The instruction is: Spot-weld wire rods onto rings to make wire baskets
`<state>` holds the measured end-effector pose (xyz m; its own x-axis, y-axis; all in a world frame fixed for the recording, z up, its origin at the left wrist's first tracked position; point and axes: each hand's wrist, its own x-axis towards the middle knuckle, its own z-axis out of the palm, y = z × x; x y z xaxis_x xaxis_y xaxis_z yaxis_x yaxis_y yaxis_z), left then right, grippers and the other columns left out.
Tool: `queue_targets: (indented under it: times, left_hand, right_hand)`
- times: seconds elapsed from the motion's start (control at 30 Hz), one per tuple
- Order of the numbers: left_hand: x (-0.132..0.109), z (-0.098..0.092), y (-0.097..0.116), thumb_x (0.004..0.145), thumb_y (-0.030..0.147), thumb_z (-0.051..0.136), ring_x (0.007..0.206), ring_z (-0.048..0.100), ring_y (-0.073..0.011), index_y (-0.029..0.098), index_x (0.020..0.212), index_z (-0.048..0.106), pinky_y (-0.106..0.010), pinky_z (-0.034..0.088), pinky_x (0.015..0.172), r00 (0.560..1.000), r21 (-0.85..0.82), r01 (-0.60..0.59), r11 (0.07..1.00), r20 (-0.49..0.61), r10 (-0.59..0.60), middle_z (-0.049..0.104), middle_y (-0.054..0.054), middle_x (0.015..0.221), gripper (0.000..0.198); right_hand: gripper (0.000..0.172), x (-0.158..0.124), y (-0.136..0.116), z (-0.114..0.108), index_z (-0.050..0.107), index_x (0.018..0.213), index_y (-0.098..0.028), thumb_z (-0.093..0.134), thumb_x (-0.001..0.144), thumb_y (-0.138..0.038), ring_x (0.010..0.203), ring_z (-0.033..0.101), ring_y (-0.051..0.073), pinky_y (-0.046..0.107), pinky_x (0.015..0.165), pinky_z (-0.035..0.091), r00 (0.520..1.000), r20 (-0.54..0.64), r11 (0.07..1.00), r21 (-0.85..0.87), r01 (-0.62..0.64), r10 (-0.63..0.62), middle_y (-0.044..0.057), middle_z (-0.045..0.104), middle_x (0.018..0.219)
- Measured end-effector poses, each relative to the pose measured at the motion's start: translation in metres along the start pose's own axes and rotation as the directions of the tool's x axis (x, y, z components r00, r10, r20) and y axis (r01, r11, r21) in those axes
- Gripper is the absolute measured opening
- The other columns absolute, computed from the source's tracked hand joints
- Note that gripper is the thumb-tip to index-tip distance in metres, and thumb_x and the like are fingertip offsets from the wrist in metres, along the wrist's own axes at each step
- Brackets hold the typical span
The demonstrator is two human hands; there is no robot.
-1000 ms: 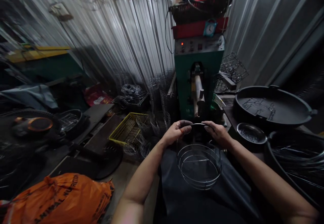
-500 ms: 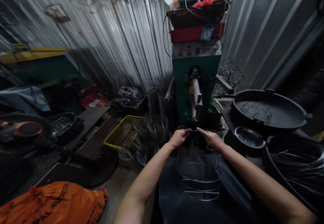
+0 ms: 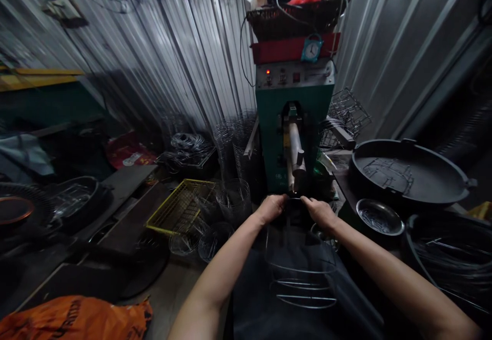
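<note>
A thin metal wire rack (image 3: 306, 297) with curved bars extends from between my hands down over my dark apron. My left hand (image 3: 273, 207) pinches its far edge from the left side. On the right, my right hand (image 3: 320, 213) grips the same edge, thumb and fingers closed on the wire. That edge sits just under the lower electrode of a green spot welding machine (image 3: 269, 140); whether they touch I cannot tell. The upper electrode arm (image 3: 295, 142) points toward me above it. A red lamp (image 3: 268, 72) glows on the machine's panel.
To the left stand a yellow wire basket (image 3: 169, 222) and several round wire baskets (image 3: 234, 201). At right are a large black pan (image 3: 442, 176), a metal bowl of small rods (image 3: 380, 217) and a dark tub of wires (image 3: 453, 250). An orange bag (image 3: 77, 319) lies lower left.
The fingers of both hands, stretched out before, are now more curled around the rack's edge. The view has shifted slightly, and the red lamp looks brighter.
</note>
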<state>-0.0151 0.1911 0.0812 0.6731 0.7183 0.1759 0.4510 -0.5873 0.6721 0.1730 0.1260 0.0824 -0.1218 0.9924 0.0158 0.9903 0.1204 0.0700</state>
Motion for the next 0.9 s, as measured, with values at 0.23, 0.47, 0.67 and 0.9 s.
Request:
queue_targets:
  times: [0.23,0.47,0.67,0.9]
  left_hand:
    - [0.021,-0.008,0.0,0.064,0.005,0.048,0.076,0.058,-0.0164,0.018,0.092,0.061,-0.023,0.042,0.069,1.0,0.016,-0.029,0.999,0.0,0.029,0.065,-0.002,0.077,0.033]
    - [0.025,-0.007,-0.003,0.063,0.003,0.047,0.071,0.056,-0.015,0.016,0.091,0.06,-0.023,0.042,0.068,0.999,0.01,-0.049,0.999,-0.005,0.049,0.063,-0.001,0.072,0.034]
    - [0.027,-0.006,-0.007,0.063,0.002,0.045,0.067,0.056,-0.0137,0.015,0.091,0.06,-0.022,0.042,0.066,0.997,0.021,-0.073,0.997,-0.004,0.073,0.063,-0.001,0.072,0.034]
    - [0.024,-0.005,-0.005,0.063,0.003,0.043,0.068,0.056,-0.0139,0.016,0.096,0.058,-0.02,0.04,0.062,0.995,0.093,-0.098,0.991,0.003,0.098,0.062,-0.001,0.073,0.038]
  right_hand:
    - [0.037,0.017,0.012,-0.003,0.043,0.118,-0.023,0.032,0.083,-0.016,0.075,0.06,0.018,0.024,0.059,0.039,1.0,-0.006,0.998,0.065,-0.024,0.025,0.007,0.062,0.093]
    - [0.035,0.021,0.015,-0.005,0.045,0.116,-0.022,0.033,0.083,-0.017,0.079,0.06,0.017,0.022,0.061,0.038,1.0,0.006,0.993,0.116,-0.022,0.022,0.007,0.063,0.096]
    - [0.035,0.019,0.013,-0.012,0.046,0.115,-0.022,0.032,0.084,-0.016,0.082,0.06,0.018,0.022,0.062,0.038,0.999,0.029,0.99,0.139,-0.021,0.017,0.007,0.063,0.095]
    - [0.038,0.018,0.013,-0.003,0.042,0.12,-0.024,0.032,0.084,-0.017,0.077,0.06,0.017,0.023,0.061,0.039,1.0,0.002,0.997,0.068,-0.03,0.03,0.007,0.062,0.094]
